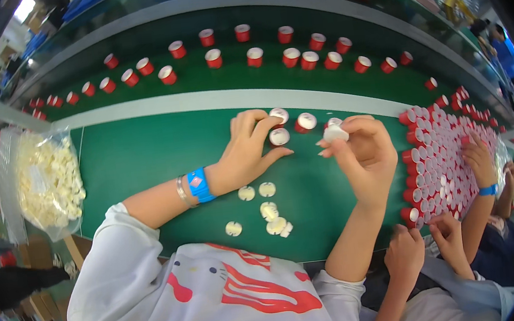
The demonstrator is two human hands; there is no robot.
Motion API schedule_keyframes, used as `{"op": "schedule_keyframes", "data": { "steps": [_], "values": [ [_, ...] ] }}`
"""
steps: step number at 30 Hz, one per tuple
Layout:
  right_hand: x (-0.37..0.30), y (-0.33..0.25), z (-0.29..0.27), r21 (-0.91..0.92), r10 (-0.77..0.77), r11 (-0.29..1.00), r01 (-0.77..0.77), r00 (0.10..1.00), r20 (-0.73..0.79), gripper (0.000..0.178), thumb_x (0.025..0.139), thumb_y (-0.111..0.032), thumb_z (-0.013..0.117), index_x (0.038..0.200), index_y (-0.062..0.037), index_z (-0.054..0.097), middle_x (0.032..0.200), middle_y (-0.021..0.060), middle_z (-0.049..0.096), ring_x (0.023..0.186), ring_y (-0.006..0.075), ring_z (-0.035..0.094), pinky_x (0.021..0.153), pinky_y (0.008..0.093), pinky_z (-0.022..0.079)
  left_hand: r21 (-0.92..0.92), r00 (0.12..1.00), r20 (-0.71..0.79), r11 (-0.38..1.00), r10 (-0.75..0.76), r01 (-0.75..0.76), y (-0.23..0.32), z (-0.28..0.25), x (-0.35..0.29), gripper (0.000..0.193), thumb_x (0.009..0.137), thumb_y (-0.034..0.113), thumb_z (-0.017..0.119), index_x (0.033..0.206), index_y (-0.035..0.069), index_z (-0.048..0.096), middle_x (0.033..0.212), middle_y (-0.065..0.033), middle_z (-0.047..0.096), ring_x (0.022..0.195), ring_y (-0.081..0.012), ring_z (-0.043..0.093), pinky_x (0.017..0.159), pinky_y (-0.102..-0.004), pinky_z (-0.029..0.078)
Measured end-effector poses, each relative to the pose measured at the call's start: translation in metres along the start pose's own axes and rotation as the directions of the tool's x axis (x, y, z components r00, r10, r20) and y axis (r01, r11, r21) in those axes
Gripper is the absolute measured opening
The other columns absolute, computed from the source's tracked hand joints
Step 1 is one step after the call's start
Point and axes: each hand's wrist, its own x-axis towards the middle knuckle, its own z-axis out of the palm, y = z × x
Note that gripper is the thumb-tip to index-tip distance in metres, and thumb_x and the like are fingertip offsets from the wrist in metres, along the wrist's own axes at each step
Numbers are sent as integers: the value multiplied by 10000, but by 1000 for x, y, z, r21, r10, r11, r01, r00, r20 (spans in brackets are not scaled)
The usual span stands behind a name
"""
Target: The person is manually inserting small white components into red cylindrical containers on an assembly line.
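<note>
Small red cups with white tops stand in front of me. My left hand (245, 152) is at two of them, index fingertip at the rim of the far cup (278, 115) and thumb stretched out below the near cup (279, 137). Its fingers are spread, not closed round either cup. Just right of these stands another red cup (306, 122). My right hand (369, 154) pinches a small white piece (334, 133) between thumb and fingers, over one more cup (332, 122) that it partly hides. Several flat cream-white discs (269, 211) lie on the green table nearer my body.
A clear plastic bag (50, 184) of cream-coloured pieces sits at the table's left end. Beyond a pale ledge (237, 97), rows of red cups stand on a green surface (191, 79). At right, another person's hands (448, 234) are beside many packed red cups (429, 169).
</note>
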Motion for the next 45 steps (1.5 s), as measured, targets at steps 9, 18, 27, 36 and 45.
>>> {"op": "schedule_keyframes", "data": {
  "steps": [9,18,27,36,45],
  "values": [
    [-4,-6,-10,92,-419,907,410,900,119,261,584,94,770,795,0,646,856,125,629,792,227,614,666,288,481,-132,808,243,844,536,-520,71,156,166,312,692,171,743,969,105,616,1025,-129,490,992,-317,454,806,-401,411],
    [-2,-2,-21,47,-406,913,405,914,4,220,684,55,751,854,21,616,903,123,579,757,180,588,639,272,495,-322,855,371,914,362,-247,66,206,196,253,731,159,724,930,62,602,1009,-168,542,869,-307,576,716,-398,473],
    [-2,-3,-20,196,-196,953,230,964,-180,200,771,93,672,938,85,562,946,165,598,786,220,655,654,297,580,-779,861,508,412,-27,472,47,21,123,413,867,143,623,1231,7,481,1081,-112,565,938,-167,611,656,-255,506],
    [1,-1,-8,165,36,986,-2,978,-206,156,794,39,672,914,52,573,907,149,638,745,181,649,653,279,552,-786,910,414,516,27,342,31,10,75,486,864,-19,578,1308,25,385,1182,-103,529,1120,-178,523,973,-314,427],
    [-32,-20,8,-674,-452,648,354,891,34,260,654,-12,683,902,42,628,863,125,611,629,204,598,514,279,475,-683,918,380,703,109,200,33,3,76,458,762,-54,657,1199,-33,521,1144,-153,557,1081,-245,553,931,-364,447]
  ]
}}
